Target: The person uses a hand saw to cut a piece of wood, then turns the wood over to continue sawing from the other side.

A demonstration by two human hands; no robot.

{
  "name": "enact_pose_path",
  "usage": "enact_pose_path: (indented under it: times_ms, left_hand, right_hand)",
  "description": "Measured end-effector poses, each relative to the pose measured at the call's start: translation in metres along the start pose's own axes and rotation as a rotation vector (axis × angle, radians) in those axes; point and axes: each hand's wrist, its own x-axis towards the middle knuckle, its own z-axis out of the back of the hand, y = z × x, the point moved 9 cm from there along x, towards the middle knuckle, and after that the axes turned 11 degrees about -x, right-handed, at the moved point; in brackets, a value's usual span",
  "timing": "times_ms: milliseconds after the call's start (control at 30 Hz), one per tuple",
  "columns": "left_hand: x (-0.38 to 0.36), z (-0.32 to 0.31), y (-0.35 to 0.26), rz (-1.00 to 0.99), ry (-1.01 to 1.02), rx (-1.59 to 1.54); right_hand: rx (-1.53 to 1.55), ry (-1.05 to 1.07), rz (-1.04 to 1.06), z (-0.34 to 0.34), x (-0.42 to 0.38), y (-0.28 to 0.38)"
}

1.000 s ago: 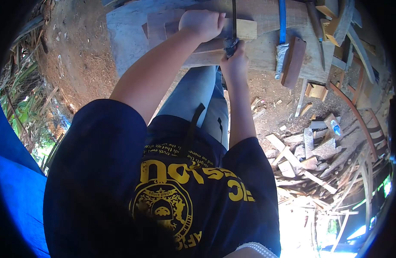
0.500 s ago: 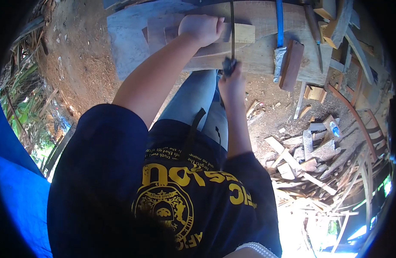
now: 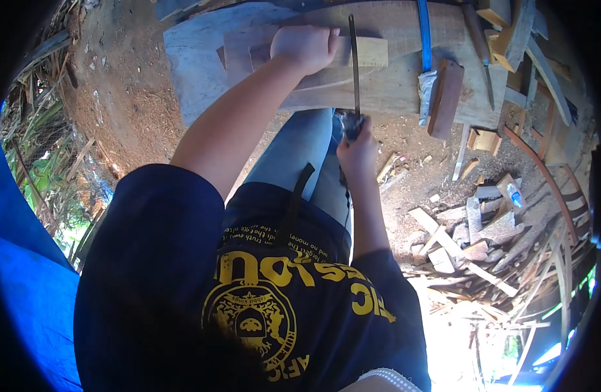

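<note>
A hand saw (image 3: 355,72) with a narrow dark blade lies across a pale wooden piece (image 3: 371,52) on the workbench. My right hand (image 3: 358,151) is closed around the saw's dark handle, just off the bench's near edge. My left hand (image 3: 302,49) wraps over the wooden piece left of the blade, its thumb side close to the blade. The piece's pale end sticks out to the right of the saw. Under my left hand and forearm lie flat boards (image 3: 238,59), partly covered.
The workbench (image 3: 196,72) spans the top. To the right are a blue strap (image 3: 425,39), a reddish-brown wood block (image 3: 446,98) and stacked offcuts (image 3: 509,39). Wood scraps (image 3: 477,228) litter the ground at right. A blue sheet (image 3: 32,294) is at lower left.
My right hand has drawn the saw back toward my body, so more of the blade's far end shows. My left hand stays in place on the wooden piece.
</note>
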Motion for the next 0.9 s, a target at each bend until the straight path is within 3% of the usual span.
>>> enact_pose_path:
  times_ms: [167, 300, 400, 500, 600, 700, 900]
  left_hand:
    - [-0.002, -0.002, 0.0, 0.028, 0.006, 0.012]
    - [-0.003, 0.003, -0.003, 0.024, 0.016, 0.03]
    - [-0.002, 0.002, -0.003, -0.016, -0.045, 0.006]
    - [-0.004, 0.003, -0.006, -0.002, 0.001, 0.026]
    - [-0.003, 0.002, -0.004, -0.007, -0.049, 0.017]
    - [-0.001, 0.001, -0.002, 0.004, -0.024, 0.022]
    - [-0.003, 0.002, -0.003, 0.024, 0.017, 0.024]
  right_hand:
    - [-0.056, -0.052, 0.019, 0.014, 0.062, 0.039]
    - [0.065, -0.081, 0.045, 0.005, 0.003, 0.006]
    - [0.014, -0.046, 0.048, -0.002, -0.001, -0.004]
    - [-0.008, -0.077, 0.099, 0.0, 0.062, 0.028]
    - [-0.053, 0.017, 0.043, 0.007, 0.053, 0.03]
    - [0.046, -0.042, 0.072, 0.008, -0.004, 0.0]
    - [-0.028, 0.098, 0.077, -0.046, 0.008, 0.012]
